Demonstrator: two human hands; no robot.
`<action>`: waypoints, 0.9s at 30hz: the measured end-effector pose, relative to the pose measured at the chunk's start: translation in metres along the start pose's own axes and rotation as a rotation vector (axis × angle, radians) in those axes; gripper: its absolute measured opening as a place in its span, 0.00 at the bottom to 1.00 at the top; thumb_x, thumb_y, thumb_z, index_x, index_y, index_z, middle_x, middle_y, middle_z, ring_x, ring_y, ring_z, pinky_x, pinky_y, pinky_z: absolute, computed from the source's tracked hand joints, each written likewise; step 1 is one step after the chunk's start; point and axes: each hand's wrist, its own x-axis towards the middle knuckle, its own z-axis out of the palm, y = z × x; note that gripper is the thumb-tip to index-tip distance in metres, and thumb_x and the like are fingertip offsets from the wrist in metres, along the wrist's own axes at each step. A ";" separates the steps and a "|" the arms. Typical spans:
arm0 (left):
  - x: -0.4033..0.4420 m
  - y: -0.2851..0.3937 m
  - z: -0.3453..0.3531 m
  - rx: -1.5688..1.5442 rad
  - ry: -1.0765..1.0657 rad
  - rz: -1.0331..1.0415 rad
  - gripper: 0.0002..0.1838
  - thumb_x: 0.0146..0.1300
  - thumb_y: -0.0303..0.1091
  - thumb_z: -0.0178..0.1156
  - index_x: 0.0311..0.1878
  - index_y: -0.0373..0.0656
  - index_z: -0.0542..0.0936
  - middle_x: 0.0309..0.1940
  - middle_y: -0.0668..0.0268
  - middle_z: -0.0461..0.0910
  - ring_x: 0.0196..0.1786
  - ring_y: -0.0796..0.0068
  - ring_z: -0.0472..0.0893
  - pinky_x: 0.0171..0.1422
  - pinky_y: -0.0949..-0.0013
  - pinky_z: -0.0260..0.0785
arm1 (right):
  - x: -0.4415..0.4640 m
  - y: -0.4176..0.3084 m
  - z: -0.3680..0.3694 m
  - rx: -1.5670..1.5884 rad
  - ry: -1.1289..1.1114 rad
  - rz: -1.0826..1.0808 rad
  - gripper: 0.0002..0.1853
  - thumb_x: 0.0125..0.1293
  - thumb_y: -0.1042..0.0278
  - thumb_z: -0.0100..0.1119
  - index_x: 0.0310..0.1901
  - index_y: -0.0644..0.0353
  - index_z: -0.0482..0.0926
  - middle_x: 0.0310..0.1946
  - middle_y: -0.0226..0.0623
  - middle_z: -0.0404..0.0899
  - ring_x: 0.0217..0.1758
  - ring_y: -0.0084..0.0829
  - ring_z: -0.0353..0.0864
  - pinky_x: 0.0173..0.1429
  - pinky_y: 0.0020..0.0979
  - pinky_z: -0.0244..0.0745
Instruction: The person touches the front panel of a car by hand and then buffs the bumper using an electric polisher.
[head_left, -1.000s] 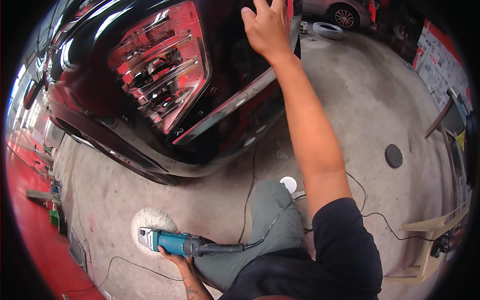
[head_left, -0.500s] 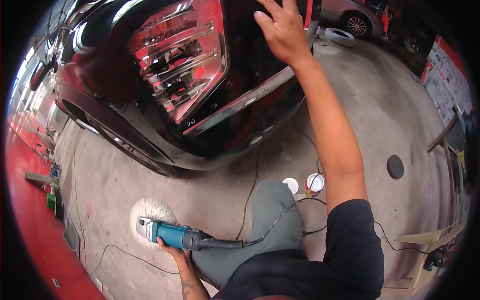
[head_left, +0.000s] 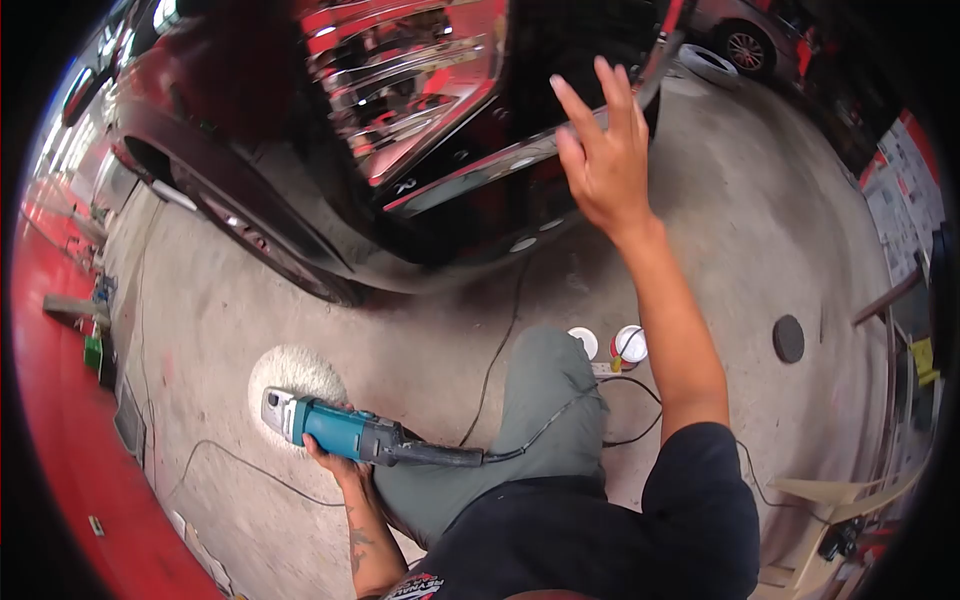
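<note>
My left hand [head_left: 335, 462] is wrapped round the teal and black body of an electric polisher [head_left: 340, 432], held beside my bent left leg. A large white wool pad [head_left: 292, 368] is under its silver head. My right hand [head_left: 610, 170] hovers in front of the rear of a glossy black car [head_left: 440, 235], fingers spread, holding nothing. The chrome strip [head_left: 480, 175] runs just behind that hand; whether the fingertips touch the car I cannot tell. The polisher's black cord [head_left: 530, 440] runs across my leg.
A white-filled tub [head_left: 630, 343], its white lid [head_left: 583, 344] and a power strip [head_left: 606, 369] are on the floor beyond my knee. Cords trail over the concrete. A dark round pad [head_left: 788, 339] lies to the right, near a wooden stand [head_left: 825, 495]. Far back is a tire [head_left: 708, 65].
My right hand has come down and slightly right, away from the upper car panel, its fingers now more spread. The left hand and polisher sit slightly higher in view.
</note>
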 end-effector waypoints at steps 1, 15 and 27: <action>0.000 -0.003 -0.006 0.001 0.015 -0.011 0.42 0.60 0.70 0.57 0.65 0.45 0.69 0.53 0.53 0.78 0.55 0.51 0.80 0.55 0.41 0.78 | -0.012 -0.009 0.006 0.026 -0.049 0.039 0.30 0.66 0.62 0.61 0.71 0.40 0.71 0.77 0.45 0.55 0.79 0.54 0.53 0.75 0.60 0.53; 0.002 -0.003 -0.006 -0.079 0.038 -0.025 0.44 0.60 0.70 0.58 0.66 0.41 0.68 0.54 0.51 0.78 0.57 0.51 0.80 0.59 0.42 0.77 | -0.068 -0.100 0.007 0.114 -0.184 0.106 0.31 0.65 0.64 0.64 0.71 0.50 0.71 0.77 0.52 0.54 0.80 0.59 0.52 0.76 0.59 0.51; 0.006 -0.005 -0.011 -0.083 0.008 -0.005 0.44 0.58 0.70 0.59 0.64 0.40 0.70 0.56 0.50 0.77 0.60 0.48 0.78 0.62 0.47 0.75 | -0.131 -0.120 0.011 0.038 -0.469 0.082 0.33 0.63 0.56 0.68 0.70 0.39 0.72 0.77 0.48 0.55 0.79 0.56 0.53 0.74 0.64 0.52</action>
